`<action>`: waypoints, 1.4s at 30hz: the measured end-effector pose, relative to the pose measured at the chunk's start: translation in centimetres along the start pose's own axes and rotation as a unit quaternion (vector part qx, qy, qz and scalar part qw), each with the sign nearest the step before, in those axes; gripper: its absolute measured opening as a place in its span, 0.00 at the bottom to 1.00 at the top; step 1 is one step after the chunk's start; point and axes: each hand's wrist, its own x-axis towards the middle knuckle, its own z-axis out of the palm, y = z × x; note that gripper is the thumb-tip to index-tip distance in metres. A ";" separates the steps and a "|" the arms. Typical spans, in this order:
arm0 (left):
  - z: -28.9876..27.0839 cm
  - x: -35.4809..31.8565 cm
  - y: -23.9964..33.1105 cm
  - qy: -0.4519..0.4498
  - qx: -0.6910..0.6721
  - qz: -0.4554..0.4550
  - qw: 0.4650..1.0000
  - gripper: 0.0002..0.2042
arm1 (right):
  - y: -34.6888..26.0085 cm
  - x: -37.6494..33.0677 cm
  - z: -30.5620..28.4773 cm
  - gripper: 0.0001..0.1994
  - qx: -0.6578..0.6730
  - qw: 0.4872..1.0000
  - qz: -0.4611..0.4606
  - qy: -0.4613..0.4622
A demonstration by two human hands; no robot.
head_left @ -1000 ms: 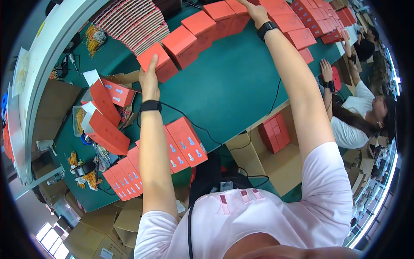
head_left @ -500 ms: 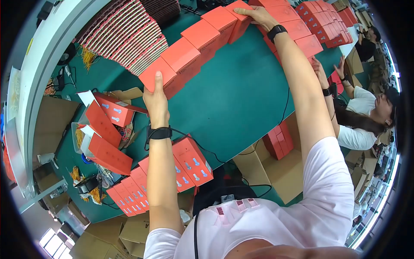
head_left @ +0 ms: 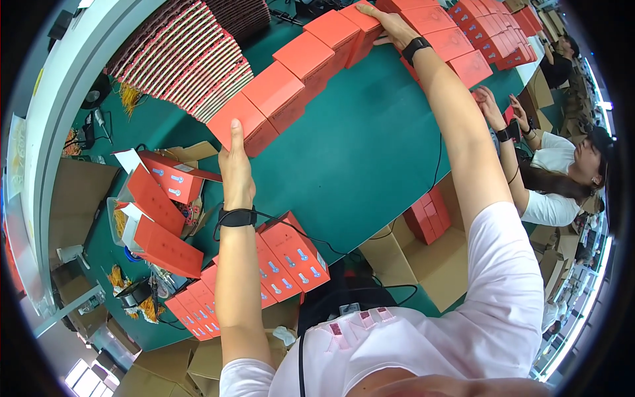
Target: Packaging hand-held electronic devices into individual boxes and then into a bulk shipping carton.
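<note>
A row of several red cardboard boxes (head_left: 273, 88) runs across the far part of the green table, bent in a slight curve. My left hand (head_left: 236, 173) grips the box at the row's left end, thumb on its top and the fingers mostly hidden behind its near side. At the other end my right hand (head_left: 391, 28) clasps the last red box (head_left: 362, 33), thumb over the top edge and fingers along its side. The boxes between touch one another, held in line between my two hands. Both wrists wear black bands.
Striped stacked panels (head_left: 188, 63) stand behind the row. More red boxes (head_left: 433, 30) are piled at right, near a co-worker's hands (head_left: 489, 109). Open red boxes (head_left: 165, 245) and a red box row (head_left: 291, 255) lie at near left. A cardboard carton (head_left: 423, 258) sits below the table edge.
The row of red boxes has shifted slightly left together with both my hands. The co-worker's hands have moved a little.
</note>
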 end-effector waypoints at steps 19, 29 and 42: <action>-1.0 -2.8 0.7 -0.022 -0.037 -0.017 0.999 0.31 | 1.1 -15.5 -1.6 0.23 0.198 0.979 0.037 0.026; 9.9 -13.7 2.6 -0.290 0.066 -0.018 0.954 0.27 | 4.2 -50.7 -14.0 0.22 0.128 0.915 0.058 0.377; 24.7 -29.4 -17.8 -0.522 0.243 -0.182 0.797 0.25 | 11.1 -86.0 -9.4 0.18 0.060 0.699 0.303 0.644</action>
